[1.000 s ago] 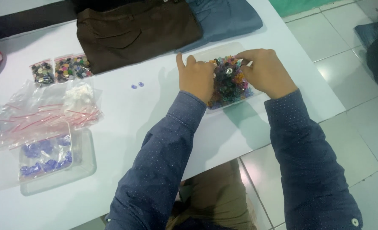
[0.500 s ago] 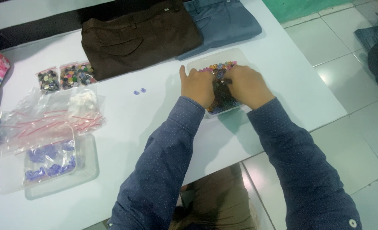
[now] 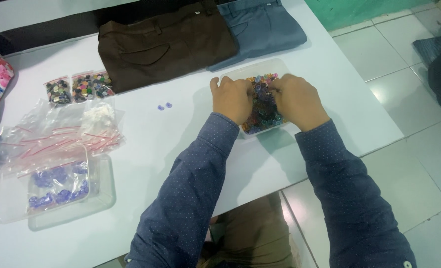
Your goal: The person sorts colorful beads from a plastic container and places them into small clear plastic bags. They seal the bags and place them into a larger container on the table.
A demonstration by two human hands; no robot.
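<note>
Clear plastic tray (image 3: 240, 74) of mixed coloured buttons (image 3: 261, 106) sits on the white surface (image 3: 181, 134), near its right edge. Left hand (image 3: 232, 98) and right hand (image 3: 296, 100) both dig into the pile, fingers curled down; can't tell if either grip holds a button. Two loose purple buttons (image 3: 164, 106) just left of the tray. Brown trousers (image 3: 166, 42) and blue-grey trousers (image 3: 260, 27) folded behind. Bagged buttons (image 3: 76, 88) and a second tray (image 3: 104, 188) far left.
</note>
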